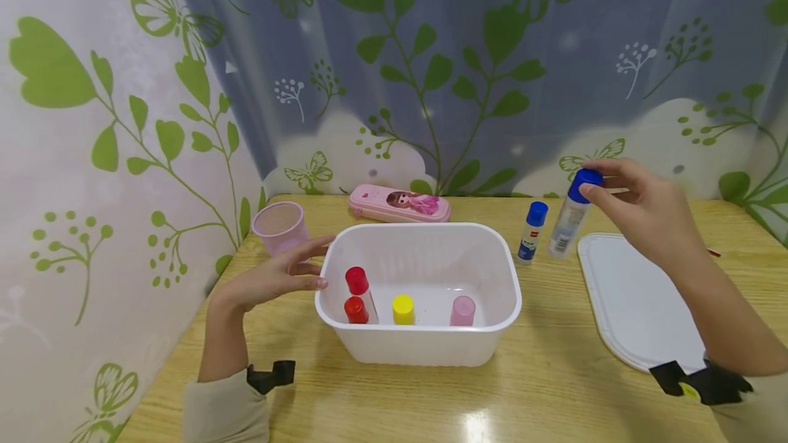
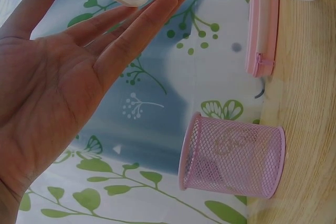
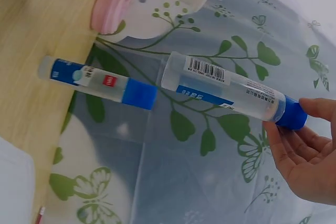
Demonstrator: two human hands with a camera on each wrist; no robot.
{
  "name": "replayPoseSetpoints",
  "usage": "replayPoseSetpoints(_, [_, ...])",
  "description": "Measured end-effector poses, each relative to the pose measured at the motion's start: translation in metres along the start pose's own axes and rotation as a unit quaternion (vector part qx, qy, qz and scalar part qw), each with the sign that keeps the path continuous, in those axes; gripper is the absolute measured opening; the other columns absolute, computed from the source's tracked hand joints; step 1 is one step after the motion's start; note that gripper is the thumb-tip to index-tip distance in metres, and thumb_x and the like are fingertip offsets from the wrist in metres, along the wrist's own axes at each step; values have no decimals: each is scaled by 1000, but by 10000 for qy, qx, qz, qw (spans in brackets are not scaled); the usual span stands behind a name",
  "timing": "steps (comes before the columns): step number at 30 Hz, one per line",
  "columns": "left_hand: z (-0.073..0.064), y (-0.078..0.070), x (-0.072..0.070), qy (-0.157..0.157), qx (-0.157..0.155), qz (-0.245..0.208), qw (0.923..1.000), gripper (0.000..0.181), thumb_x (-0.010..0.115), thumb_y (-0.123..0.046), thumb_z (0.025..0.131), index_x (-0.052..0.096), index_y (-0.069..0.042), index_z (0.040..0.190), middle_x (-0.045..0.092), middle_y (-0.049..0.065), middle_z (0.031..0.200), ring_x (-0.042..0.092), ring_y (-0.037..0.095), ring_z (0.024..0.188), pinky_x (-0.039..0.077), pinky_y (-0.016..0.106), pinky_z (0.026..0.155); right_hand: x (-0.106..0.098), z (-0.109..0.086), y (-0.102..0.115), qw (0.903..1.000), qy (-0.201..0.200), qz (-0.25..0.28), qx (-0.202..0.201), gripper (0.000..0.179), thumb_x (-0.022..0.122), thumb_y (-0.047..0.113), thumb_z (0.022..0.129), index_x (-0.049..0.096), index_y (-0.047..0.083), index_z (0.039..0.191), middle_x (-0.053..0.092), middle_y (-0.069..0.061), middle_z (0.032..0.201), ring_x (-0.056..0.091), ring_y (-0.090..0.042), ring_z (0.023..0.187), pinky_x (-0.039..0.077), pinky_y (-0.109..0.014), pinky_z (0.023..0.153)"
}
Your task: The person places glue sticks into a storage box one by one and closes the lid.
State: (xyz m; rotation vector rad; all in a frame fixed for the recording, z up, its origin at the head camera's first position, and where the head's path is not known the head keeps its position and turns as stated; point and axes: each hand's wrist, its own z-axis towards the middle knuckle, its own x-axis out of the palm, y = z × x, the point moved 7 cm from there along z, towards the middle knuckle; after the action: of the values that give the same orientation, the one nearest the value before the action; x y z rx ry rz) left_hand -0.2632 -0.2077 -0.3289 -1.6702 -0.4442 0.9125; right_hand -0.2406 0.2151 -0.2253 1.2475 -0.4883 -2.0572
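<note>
My right hand (image 1: 649,207) pinches a large clear glue stick (image 3: 226,88) by its blue cap, and the tube hangs slightly tilted. Beside it a smaller blue-capped glue stick (image 1: 532,234) stands upright on the table. My left hand (image 1: 271,277) touches the left rim of a white plastic bin (image 1: 418,346) with its fingers fairly straight. Inside the bin are two red-capped tubes (image 1: 357,281), a yellow-capped one (image 1: 403,309) and a pink-capped one (image 1: 463,310); the front wall hides their lower parts.
A pink mesh pen holder (image 2: 233,156) stands behind my left hand. Behind the bin lies a pink pencil case (image 1: 399,204). A white board or lid (image 1: 640,299) lies on the wooden table (image 1: 394,402) at the right. A patterned curtain (image 1: 418,87) hangs along the back.
</note>
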Motion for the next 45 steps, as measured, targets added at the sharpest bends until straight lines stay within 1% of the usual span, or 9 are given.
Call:
replayPoseSetpoints(4, [0, 0, 0, -3, 28, 28, 10000, 69, 62, -13, 89, 22, -15, 147, 29, 12, 144, 43, 32, 120, 43, 42, 90, -3, 5, 11, 10000, -24, -63, 44, 38, 57, 29, 92, 55, 9, 124, 60, -16, 106, 48, 14, 75, 41, -8, 59])
replayPoseSetpoints(11, [1, 0, 1, 32, 44, 2, 10000, 70, 62, -13, 89, 21, -14, 147, 27, 12, 144, 42, 32, 121, 43, 42, 90, -6, 13, 30, 9999, -86, 48, -107, 35, 60, 29, 90, 59, 12, 121, 60, -13, 105, 53, 12, 74, 45, -15, 52])
replayPoseSetpoints(17, [1, 0, 0, -12, -14, 58, 10000, 71, 63, -16, 89, 22, -15, 147, 28, 11, 144, 42, 31, 121, 42, 42, 91, -2, 20, 49, 9995, 2, 217, -247, 36, 60, 28, 90, 58, 13, 123, 60, -11, 106, 56, 5, 77, 43, -15, 57])
replayPoseSetpoints(24, [1, 0, -1, -58, -61, 30, 10000, 71, 63, -16, 88, 23, -16, 146, 29, 10, 144, 43, 31, 120, 42, 42, 91, 13, 25, 72, 9974, 138, 491, -515, 34, 61, 23, 90, 59, 11, 121, 61, -12, 106, 56, 1, 81, 45, -12, 64])
replayPoseSetpoints(26, [1, 0, -1, -58, -53, 26, 10000, 71, 63, -16, 88, 23, -16, 146, 29, 11, 144, 43, 31, 120, 42, 42, 91, 18, 26, 79, 9966, 187, 536, -595, 33, 61, 22, 90, 60, 11, 121, 61, -11, 106, 58, -4, 83, 45, -12, 67])
replayPoseSetpoints(31, [0, 1, -1, -85, -89, 41, 9999, 71, 64, -17, 88, 23, -16, 146, 29, 10, 144, 43, 30, 120, 42, 43, 91, 32, 25, 96, 9933, 362, 688, -853, 32, 60, 20, 91, 59, 9, 121, 62, -11, 105, 61, -21, 87, 46, -14, 68])
replayPoseSetpoints(32, [0, 1, -1, -88, -95, 44, 9999, 71, 64, -17, 88, 24, -16, 146, 29, 10, 144, 43, 30, 120, 42, 43, 91, 35, 25, 99, 9926, 401, 708, -897, 32, 60, 20, 91, 59, 9, 121, 62, -10, 104, 61, -22, 88, 47, -14, 68])
replayPoseSetpoints(40, [0, 1, -1, -75, -76, 33, 9999, 72, 64, -17, 88, 23, -15, 146, 29, 10, 143, 43, 30, 120, 42, 42, 91, 58, 23, 120, 9865, 673, 1006, -1102, 30, 62, 19, 90, 60, 9, 118, 63, -7, 101, 61, -19, 88, 49, -19, 70])
replayPoseSetpoints(45, [0, 1, -1, -72, -72, 43, 9999, 72, 64, -17, 88, 22, -14, 146, 29, 12, 143, 43, 31, 120, 42, 42, 91, 75, 22, 130, 9809, 844, 1197, -1278, 28, 64, 16, 88, 62, 7, 115, 64, -5, 96, 60, -15, 86, 49, -28, 76])
